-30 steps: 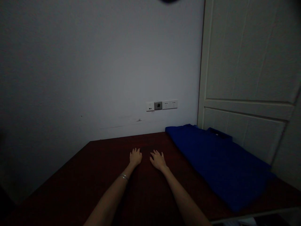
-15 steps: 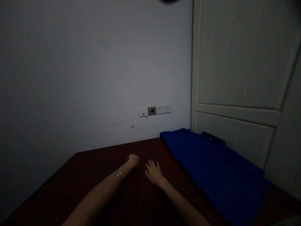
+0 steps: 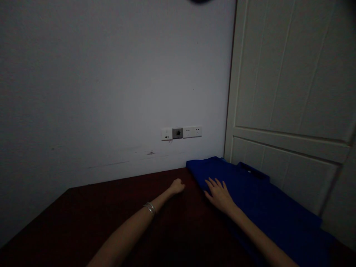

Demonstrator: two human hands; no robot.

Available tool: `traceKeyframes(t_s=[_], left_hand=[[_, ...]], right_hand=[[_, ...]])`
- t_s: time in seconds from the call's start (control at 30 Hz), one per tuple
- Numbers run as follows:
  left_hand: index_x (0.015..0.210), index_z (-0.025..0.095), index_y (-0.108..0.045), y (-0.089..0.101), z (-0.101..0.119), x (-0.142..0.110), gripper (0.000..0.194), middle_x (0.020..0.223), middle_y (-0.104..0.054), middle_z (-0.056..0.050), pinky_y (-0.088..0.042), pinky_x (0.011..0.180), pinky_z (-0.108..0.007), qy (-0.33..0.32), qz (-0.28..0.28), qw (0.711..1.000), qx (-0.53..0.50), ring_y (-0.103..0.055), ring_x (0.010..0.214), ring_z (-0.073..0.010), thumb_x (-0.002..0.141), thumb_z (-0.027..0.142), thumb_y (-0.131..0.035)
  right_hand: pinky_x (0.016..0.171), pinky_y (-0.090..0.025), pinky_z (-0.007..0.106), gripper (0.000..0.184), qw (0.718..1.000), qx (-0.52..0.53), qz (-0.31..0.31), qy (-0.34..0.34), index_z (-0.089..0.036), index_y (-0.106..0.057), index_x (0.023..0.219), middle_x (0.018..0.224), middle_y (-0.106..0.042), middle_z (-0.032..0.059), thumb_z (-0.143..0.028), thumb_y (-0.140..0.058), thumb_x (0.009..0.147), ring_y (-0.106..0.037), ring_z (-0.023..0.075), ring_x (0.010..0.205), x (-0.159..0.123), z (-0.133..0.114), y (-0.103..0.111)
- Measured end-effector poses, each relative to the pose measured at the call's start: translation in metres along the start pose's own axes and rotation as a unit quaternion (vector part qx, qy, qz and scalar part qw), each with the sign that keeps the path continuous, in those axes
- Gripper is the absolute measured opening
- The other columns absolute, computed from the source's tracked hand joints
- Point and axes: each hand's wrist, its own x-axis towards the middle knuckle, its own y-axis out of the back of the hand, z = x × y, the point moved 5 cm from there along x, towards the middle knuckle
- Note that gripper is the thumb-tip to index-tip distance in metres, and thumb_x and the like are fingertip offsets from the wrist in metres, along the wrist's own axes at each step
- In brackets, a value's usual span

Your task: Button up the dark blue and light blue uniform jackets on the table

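Observation:
A blue collared shirt (image 3: 250, 193) lies spread flat at the right of the dark reddish-brown table (image 3: 111, 200). My left hand (image 3: 177, 186), with a silver bangle on its wrist, is closed in a fist just left of the shirt's edge. Nothing sticks out of that fist, and its inner side is turned from view. Over the shirt's left edge is my right hand (image 3: 219, 194), palm down with fingers spread and holding nothing. Whether its palm touches the cloth I cannot tell.
A pale wall (image 3: 125, 92) with scuff marks rises behind the table. On it is a row of sockets and switches (image 3: 181, 133). A white panelled door (image 3: 278, 92) stands at the right, close behind the shirt's collar. The light is dim.
Both hands have moved to the right, my left one still a fist and my right one still open. My right hand has gone from the bare table to over the shirt's edge. The view has shifted slightly.

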Motion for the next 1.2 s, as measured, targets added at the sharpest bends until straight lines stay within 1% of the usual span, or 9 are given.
traceKeyframes(t_s=[0.13, 0.27, 0.47, 0.53, 0.6, 0.67, 0.87, 1.07, 1.2], left_hand=[[0.102, 0.009, -0.049, -0.024, 0.027, 0.02, 0.031, 0.087, -0.063, -0.01, -0.047, 0.053, -0.019, 0.027, 0.015, 0.991, -0.127, -0.061, 0.065, -0.0119, 0.083, 0.03, -0.037], [0.101, 0.008, -0.047, -0.037, 0.051, 0.04, 0.029, 0.089, -0.061, -0.012, -0.046, 0.052, -0.017, 0.048, 0.045, 0.979, -0.196, -0.06, 0.064, -0.0102, 0.085, 0.027, -0.033], [0.119, 0.011, -0.039, -0.022, 0.067, 0.053, 0.043, 0.121, -0.047, -0.016, -0.038, 0.092, -0.031, 0.0, 0.133, 0.981, -0.144, -0.045, 0.112, -0.0222, 0.076, 0.011, -0.041], [0.124, 0.016, -0.038, -0.011, 0.078, 0.051, 0.054, 0.129, -0.04, -0.013, -0.029, 0.1, -0.035, -0.182, 0.152, 0.971, 0.009, -0.035, 0.121, -0.0243, 0.07, 0.007, -0.045], [0.124, 0.019, -0.04, -0.013, 0.081, 0.048, 0.06, 0.135, -0.034, -0.01, -0.024, 0.103, -0.036, -0.347, 0.082, 0.923, 0.145, -0.029, 0.125, -0.0254, 0.067, 0.006, -0.049], [0.125, 0.021, -0.041, -0.015, 0.072, 0.051, 0.06, 0.138, -0.031, -0.009, -0.021, 0.103, -0.039, -0.415, 0.017, 0.88, 0.229, -0.026, 0.127, -0.026, 0.068, 0.006, -0.049], [0.13, 0.029, -0.033, -0.016, 0.055, 0.077, 0.061, 0.141, -0.027, -0.004, -0.015, 0.105, -0.037, -0.4, -0.028, 0.871, 0.283, -0.024, 0.129, -0.0194, 0.075, 0.008, -0.046], [0.131, 0.033, -0.031, -0.027, 0.068, 0.1, 0.057, 0.14, -0.029, -0.002, -0.017, 0.104, -0.038, -0.381, -0.047, 0.879, 0.282, -0.025, 0.129, -0.0167, 0.081, 0.007, -0.037], [0.13, 0.029, -0.033, -0.038, 0.081, 0.113, 0.052, 0.137, -0.036, -0.006, -0.025, 0.1, -0.043, -0.415, -0.035, 0.849, 0.324, -0.033, 0.124, -0.0197, 0.082, 0.01, -0.038]], right_hand=[[0.096, -0.029, 0.049, 0.053, 1.0, -0.008, 0.013, -0.018, -0.017, -0.046, 0.126, 0.131, -0.043, 0.0119, -0.043, -0.037, 0.081, -0.035, 0.0304, 0.121, -0.033, 0.041, 0.006], [0.087, -0.041, 0.044, 0.047, 0.999, 0.008, -0.034, 0.01, -0.026, -0.051, 0.12, 0.127, -0.048, 0.0075, -0.039, -0.044, 0.076, -0.046, 0.0282, 0.112, -0.095, 0.051, -0.006], [0.085, -0.044, 0.047, 0.057, 0.996, 0.0, -0.087, -0.001, -0.034, -0.047, 0.123, 0.133, -0.041, 0.0051, -0.025, -0.05, 0.066, -0.047, 0.0297, 0.112, -0.148, 0.056, -0.023], [0.085, -0.044, 0.048, 0.062, 0.996, -0.013, -0.083, -0.012, -0.032, -0.046, 0.124, 0.135, -0.037, 0.0053, -0.02, -0.049, 0.063, -0.045, 0.0308, 0.114, -0.151, 0.056, -0.025], [0.084, -0.044, 0.049, 0.066, 0.996, -0.035, -0.082, -0.029, -0.029, -0.045, 0.126, 0.136, -0.036, 0.0071, -0.016, -0.048, 0.061, -0.045, 0.032, 0.114, -0.151, 0.055, -0.026], [0.081, -0.046, 0.048, 0.069, 0.994, -0.059, -0.084, -0.044, -0.026, -0.045, 0.126, 0.135, -0.037, 0.0087, -0.012, -0.048, 0.058, -0.045, 0.0324, 0.114, -0.148, 0.053, -0.026], [0.075, -0.051, 0.04, 0.075, 0.986, -0.076, -0.126, -0.078, -0.018, -0.042, 0.129, 0.13, -0.042, 0.0158, -0.001, -0.043, 0.056, -0.053, 0.0312, 0.105, -0.134, 0.048, -0.025], [0.069, -0.052, 0.031, 0.074, 0.982, -0.04, -0.159, -0.096, -0.015, -0.043, 0.129, 0.107, -0.06, 0.0173, 0.007, -0.034, 0.059, -0.064, 0.0245, 0.084, -0.114, 0.056, -0.023], [0.078, -0.048, 0.03, 0.067, 0.981, 0.024, -0.175, -0.076, -0.014, -0.048, 0.125, 0.102, -0.063, 0.0142, 0.004, -0.033, 0.063, -0.061, 0.0217, 0.09, -0.107, 0.065, -0.009]])
